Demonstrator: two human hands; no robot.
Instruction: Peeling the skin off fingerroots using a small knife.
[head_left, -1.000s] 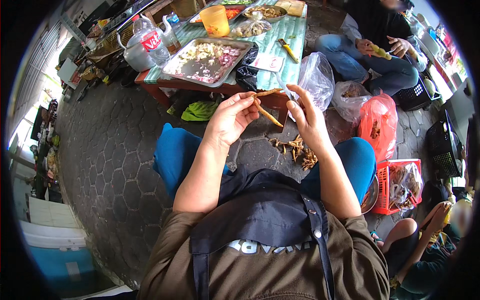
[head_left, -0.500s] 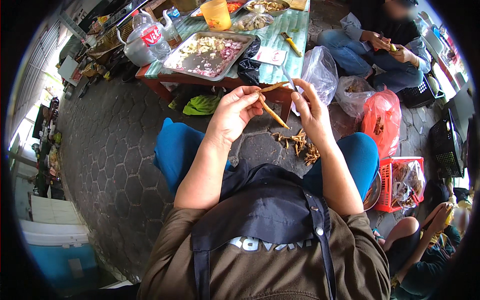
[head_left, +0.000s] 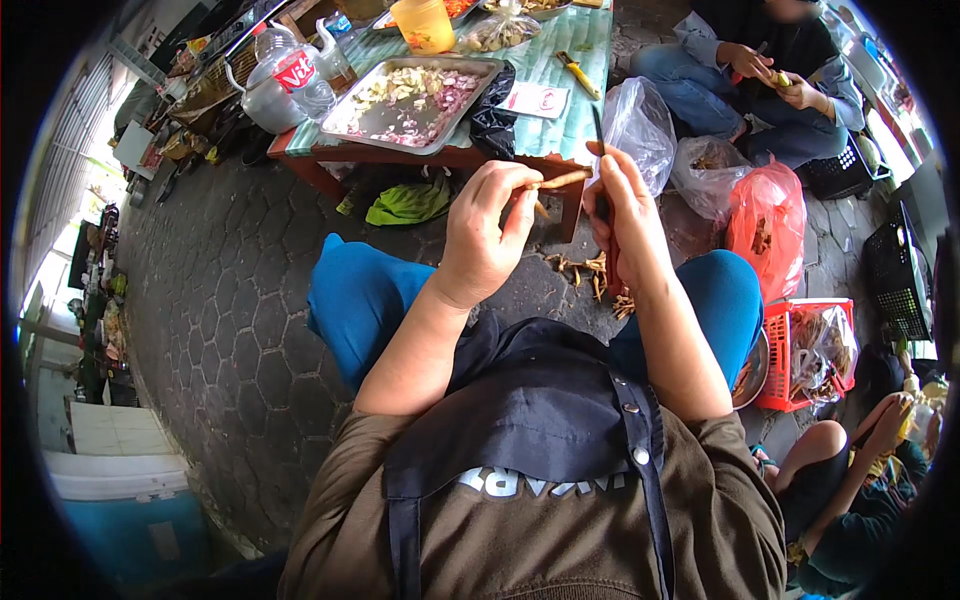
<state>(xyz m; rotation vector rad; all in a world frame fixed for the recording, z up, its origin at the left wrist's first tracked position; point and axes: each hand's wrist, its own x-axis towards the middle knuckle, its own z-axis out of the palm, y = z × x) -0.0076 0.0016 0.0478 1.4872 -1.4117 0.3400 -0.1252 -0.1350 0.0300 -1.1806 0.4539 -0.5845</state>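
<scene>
Left hand (head_left: 485,235): we see it closed on one end of a thin brown root (head_left: 558,181), thumb and fingertips pinching it.
Right hand (head_left: 625,215): we see it clenched around a knife (head_left: 598,128), dark blade pointing up past the fingers; the thumb meets the root's other end.
Root: held in the air between both hands, above the knees and just in front of the table (head_left: 560,75) edge.
Floor (head_left: 220,320): we see dark paving in hexagon blocks, with a heap of peelings (head_left: 595,280) lying between the blue trouser legs, right under the hands.
Table: low, red-framed, covered with a green striped cloth; we make out a metal tray (head_left: 415,95) of chopped pieces, a yellow cup (head_left: 425,25), a plastic bottle (head_left: 295,75) and a black bag (head_left: 495,105) on it.
Right side: clear bags (head_left: 640,125) and a red bag (head_left: 768,222) stand on the floor near the table; a red basket (head_left: 805,355) sits beside the right knee.
Room: we are outdoors or in an open shed, daylight at the left; a blue box (head_left: 130,520) stands at lower left.
Others: a seated person (head_left: 770,80) works across from us, hands together; another person (head_left: 860,470) sits at lower right.
</scene>
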